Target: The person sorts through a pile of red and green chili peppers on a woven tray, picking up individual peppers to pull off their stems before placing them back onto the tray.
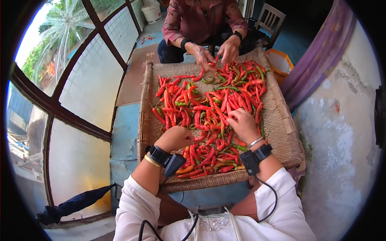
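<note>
A pile of red chili peppers (209,108), with a few green ones, covers a woven straw tray (281,120). My left hand (175,137) is curled into a fist on the near-left part of the pile, its fingers closed among the chilies. My right hand (242,123) rests on the middle of the pile with fingers bent around a chili. Both wrists carry black bands with cables. Across the tray, another person's two hands (217,54) pick at chilies at the far edge.
A large window (80,88) fills the left side. A folded dark umbrella (72,205) lies on the floor at lower left. An orange basket (279,62), a white bucket (152,12) and a chair (270,18) stand beyond the tray. A rough wall (341,132) is on the right.
</note>
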Available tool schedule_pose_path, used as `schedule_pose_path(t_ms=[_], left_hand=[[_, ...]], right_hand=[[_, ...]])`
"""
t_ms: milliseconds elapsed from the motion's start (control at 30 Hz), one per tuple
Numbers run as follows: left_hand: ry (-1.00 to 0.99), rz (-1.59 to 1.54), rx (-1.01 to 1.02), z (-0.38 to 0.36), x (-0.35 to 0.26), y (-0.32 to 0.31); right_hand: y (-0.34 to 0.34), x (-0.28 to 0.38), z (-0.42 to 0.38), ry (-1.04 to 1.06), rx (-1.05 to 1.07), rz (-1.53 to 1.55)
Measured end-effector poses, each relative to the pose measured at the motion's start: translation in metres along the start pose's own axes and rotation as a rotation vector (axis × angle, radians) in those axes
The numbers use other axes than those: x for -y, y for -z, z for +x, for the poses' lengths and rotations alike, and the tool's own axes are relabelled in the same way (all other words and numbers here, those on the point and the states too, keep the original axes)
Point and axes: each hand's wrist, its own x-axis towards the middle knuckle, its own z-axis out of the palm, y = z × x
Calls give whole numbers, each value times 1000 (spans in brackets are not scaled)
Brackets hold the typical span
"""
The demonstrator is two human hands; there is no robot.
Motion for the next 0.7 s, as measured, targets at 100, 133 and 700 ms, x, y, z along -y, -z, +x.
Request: schedule_pose_path(t_ms=[100, 133, 700], left_hand=[[129, 252, -55, -3, -2, 0], [133, 248, -58, 0, -2, -2], [-307, -44, -367, 10, -28, -5]], right_hand=[[-14, 10, -10, 14, 130, -97], [-17, 8, -10, 19, 134, -98], [2, 48, -3, -332, 490, 785]])
